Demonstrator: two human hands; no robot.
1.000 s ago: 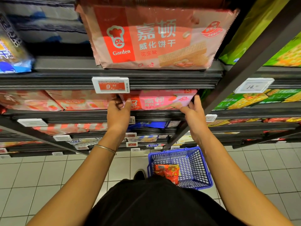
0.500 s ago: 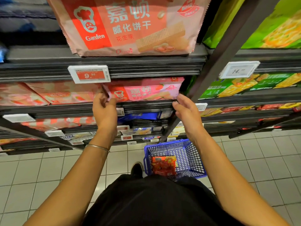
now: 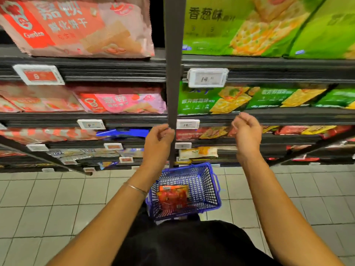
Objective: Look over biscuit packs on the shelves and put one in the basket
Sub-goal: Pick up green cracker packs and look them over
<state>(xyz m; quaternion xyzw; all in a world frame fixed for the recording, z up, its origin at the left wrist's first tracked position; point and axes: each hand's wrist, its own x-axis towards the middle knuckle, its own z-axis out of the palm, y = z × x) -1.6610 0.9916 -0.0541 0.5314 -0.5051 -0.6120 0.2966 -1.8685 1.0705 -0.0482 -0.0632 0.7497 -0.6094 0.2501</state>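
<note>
Pink and orange in its wrapper, a wafer pack [image 3: 123, 103] lies on the shelf up and to the left of the left hand [image 3: 158, 143]. A larger pack of the same brand [image 3: 76, 27] sits on the shelf higher still, and a red price tag [image 3: 38, 75] is fixed to the shelf edge between them. The left hand is raised with its fingers curled in and nothing in them. Its fingertips sit right at the dark upright post [image 3: 172, 77], and blur hides whether they touch it. A thin bracelet [image 3: 135, 188] circles that wrist. Below and between the two hands, a blue basket [image 3: 208, 181] stands on the tiled floor [image 3: 38, 198], with a red pack [image 3: 172, 198] lying flat inside it. The right hand [image 3: 246, 131] is raised to the right of the post, apart from the left, with fingers curled inward and holding nothing. Just above it, green cracker packs [image 3: 221, 100] line the shelf, and neither hand touches them. A white price tag [image 3: 207, 77] hangs up and to its left, and bigger green packs [image 3: 259, 25] fill the shelf above.
</note>
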